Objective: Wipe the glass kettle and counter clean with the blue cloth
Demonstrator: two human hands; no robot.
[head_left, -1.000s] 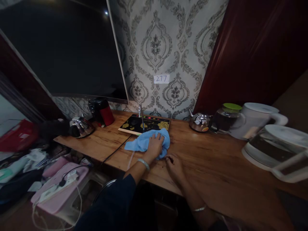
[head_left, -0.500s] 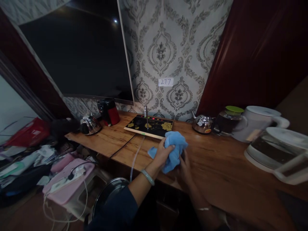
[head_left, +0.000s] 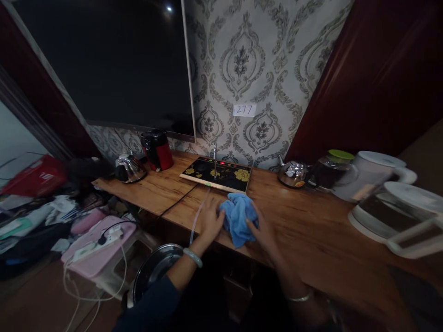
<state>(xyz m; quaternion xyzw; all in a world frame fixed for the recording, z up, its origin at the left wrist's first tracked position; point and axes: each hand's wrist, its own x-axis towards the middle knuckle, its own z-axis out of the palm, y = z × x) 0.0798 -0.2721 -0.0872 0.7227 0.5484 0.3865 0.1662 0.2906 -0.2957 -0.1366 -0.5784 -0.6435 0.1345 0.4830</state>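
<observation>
The table [head_left: 304, 230] is running along the wall, its wood surface giving the cloth a flat, firm bed. The jug [head_left: 379, 210] is standing at the right end, well apart from the hands. The panel [head_left: 224, 176] is lying flat toward the back, and the kettle [head_left: 293, 175] is sitting to its right.

The blue cloth [head_left: 238, 216] is lying bunched near the table's front edge, just in front of the panel's near right corner and between the two hands. It is looking light, soft and limp, so it is likely giving way under any pressure and slipping little; breakage is hardly counting as a risk. Whether it is wet, and so heavier, is not showing. The thick folds in its middle are offering the surest hold; the loose tip pointing toward the front edge is likely flopping if pinched alone.

The left hand [head_left: 210, 221] is blurring, its fingers spreading loosely and its thumb side meeting the cloth's left edge, with no closed grasp showing. The right hand [head_left: 266, 235] is curving half open around the cloth's right side, thumb lying over the folds; how firmly it is holding, I cannot tell.
</observation>
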